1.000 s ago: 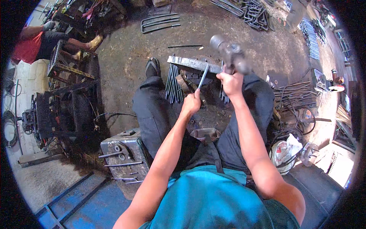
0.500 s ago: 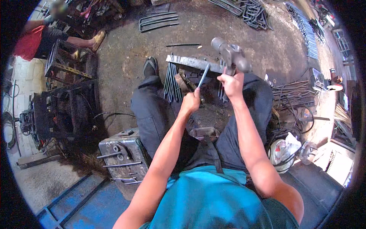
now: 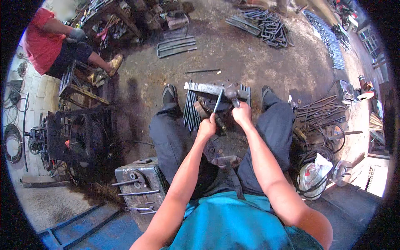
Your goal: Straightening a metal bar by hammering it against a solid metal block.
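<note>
My left hand [image 3: 207,126] is closed round the near end of a thin metal rod [image 3: 217,104]. The rod's far end meets a thick steel bar [image 3: 200,87] lying crosswise between my feet. My right hand [image 3: 241,113] grips a hammer [image 3: 231,92] by its handle. The hammer's head is down at the bar, just right of the rod's tip; whether it touches is unclear. Several dark rods [image 3: 191,112] lean against the bar's left part, and a few more [image 3: 248,95] stand at its right end.
A worn metal block [image 3: 139,177] with tools on its side stands by my left knee. Rod piles [image 3: 318,106] and a white plastic bag [image 3: 314,173] lie on the right. Bent rods [image 3: 176,46] lie ahead. Another person [image 3: 46,39] in red sits at the far left.
My right hand has brought the hammer down from above the bar to its surface. The view has shifted, showing more of the floor ahead and of the other person.
</note>
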